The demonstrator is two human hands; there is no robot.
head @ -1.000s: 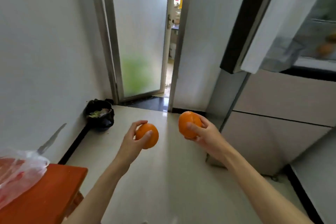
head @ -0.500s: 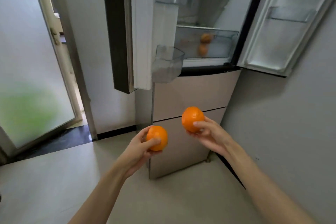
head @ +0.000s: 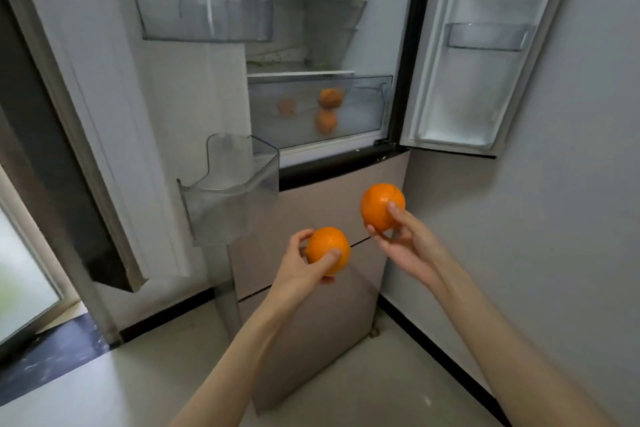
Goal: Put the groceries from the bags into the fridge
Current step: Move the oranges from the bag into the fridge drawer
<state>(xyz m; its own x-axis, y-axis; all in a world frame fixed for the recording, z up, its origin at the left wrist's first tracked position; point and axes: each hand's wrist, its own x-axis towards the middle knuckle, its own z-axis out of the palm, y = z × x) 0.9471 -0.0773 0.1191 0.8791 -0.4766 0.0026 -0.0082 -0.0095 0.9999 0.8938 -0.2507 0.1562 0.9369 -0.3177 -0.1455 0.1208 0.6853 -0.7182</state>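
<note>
Fridge (head: 346, 28) stands with both upper doors swung open; all places below are given relative to it.

Left hand (head: 301, 270) holds one orange (head: 327, 250) in front of the fridge's lower drawer fronts, fingers (head: 330, 258) curled round the fruit, thumb across its near face. Right hand (head: 408, 246) holds a second orange (head: 381, 204) a little higher, just below the open compartment's bottom edge, fingertips wrapped round the underside and side. Both fruits are clear of the fridge and apart from each other.

Inside, the clear crisper drawer (head: 363, 107) at the bottom of the upper compartment already shows orange fruit (head: 329, 99) through its front (some of it may be reflection; the exact count is uncertain). Shelves above carry little that can be made out. Door bins (head: 228, 191) on the left door look bare.

Handling judgement: each orange looks firm, round, moderately weighty for a one-hand load, with dimpled peel giving fair grip. Being round, it would likely roll if set on a flat shelf, so the drawer seems the safer place. Best hold is a cupped grasp round the widest part, as now; light pressure should be enough, since hard squeezing risks bruising.

Task seems partly done, these two not yet stowed.
</note>
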